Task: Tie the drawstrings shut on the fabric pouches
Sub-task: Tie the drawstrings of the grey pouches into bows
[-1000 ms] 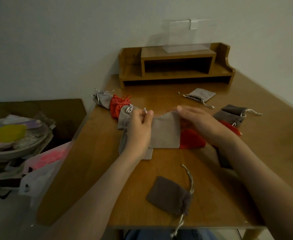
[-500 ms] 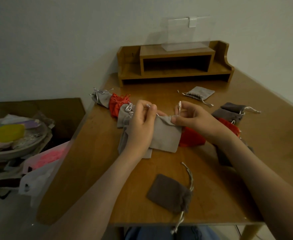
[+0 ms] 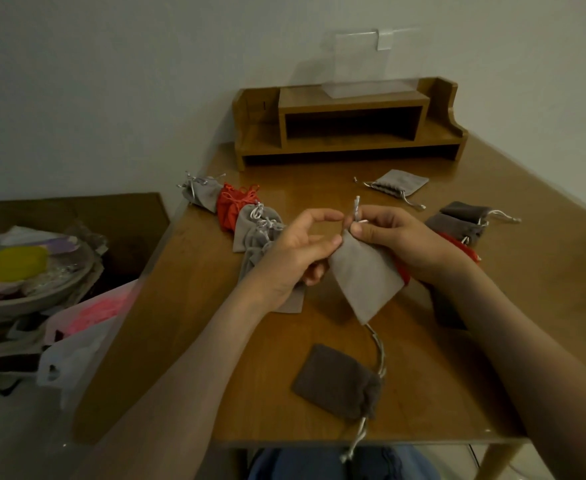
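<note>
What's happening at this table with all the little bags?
A person is closing small fabric pouches. The right hand pinches the drawstring at the mouth of a light grey pouch lifted off the wooden table, while the left hand steadies its neck. Other grey, brown and red pouches lie around.

A shelf stands at the back of the table, against the wall; a box sits on top of it; before the shelf, to the right, lies one pouch; a row of pouches runs along the left edge; another pile lies right; between them both hands hold a pouch above the table; near the front edge lies a lone pouch; left of the table, lower, sits what seems a bowl amid bags.
</note>
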Demonstrator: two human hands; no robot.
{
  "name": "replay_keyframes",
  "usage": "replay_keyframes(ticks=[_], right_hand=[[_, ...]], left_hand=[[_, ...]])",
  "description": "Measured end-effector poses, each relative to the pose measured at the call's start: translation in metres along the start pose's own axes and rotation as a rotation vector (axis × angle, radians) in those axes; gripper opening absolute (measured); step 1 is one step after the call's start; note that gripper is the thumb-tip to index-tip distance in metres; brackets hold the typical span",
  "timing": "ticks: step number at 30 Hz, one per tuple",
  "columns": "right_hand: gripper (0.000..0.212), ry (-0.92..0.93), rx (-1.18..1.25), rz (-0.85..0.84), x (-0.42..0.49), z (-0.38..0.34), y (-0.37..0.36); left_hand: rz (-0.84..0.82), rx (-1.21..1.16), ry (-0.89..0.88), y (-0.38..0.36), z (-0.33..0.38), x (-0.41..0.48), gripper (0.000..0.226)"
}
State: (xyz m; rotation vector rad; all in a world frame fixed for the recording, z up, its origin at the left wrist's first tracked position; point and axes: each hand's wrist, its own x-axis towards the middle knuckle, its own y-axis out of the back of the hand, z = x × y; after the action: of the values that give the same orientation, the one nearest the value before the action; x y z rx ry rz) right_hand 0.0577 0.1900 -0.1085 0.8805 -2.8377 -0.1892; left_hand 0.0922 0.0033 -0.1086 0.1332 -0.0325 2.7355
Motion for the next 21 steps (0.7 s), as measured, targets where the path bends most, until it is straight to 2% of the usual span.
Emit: replay_keyframes(ticks=[9,13,18,21], right_hand=[[0.013,-0.069,-0.021,-0.115,-0.0033,0.0004,0.0068],[0.010,-0.082,-0.048,-0.123,-0.0058,-0.0021,0.0059],[0.016,-0.127,-0.067,-0.107,-0.0067,-0.0030,0.0060],[0.018,-0.101,0.003,-0.080,-0.0088,-0.0035,0.0058]], left_hand=[[0.017,0.101,-0.056,0.0045,-0.0019,0.0001,0.008],[0.078,0.140,-0.093,0.0061,-0.0035,-0.0003,0.011],[0.043,0.193,-0.104,0.0082,-0.0049,-0.0013,0.014],[0.020,0.243,-0.065,0.0084,-0.0043,-0.0020,0.010]])
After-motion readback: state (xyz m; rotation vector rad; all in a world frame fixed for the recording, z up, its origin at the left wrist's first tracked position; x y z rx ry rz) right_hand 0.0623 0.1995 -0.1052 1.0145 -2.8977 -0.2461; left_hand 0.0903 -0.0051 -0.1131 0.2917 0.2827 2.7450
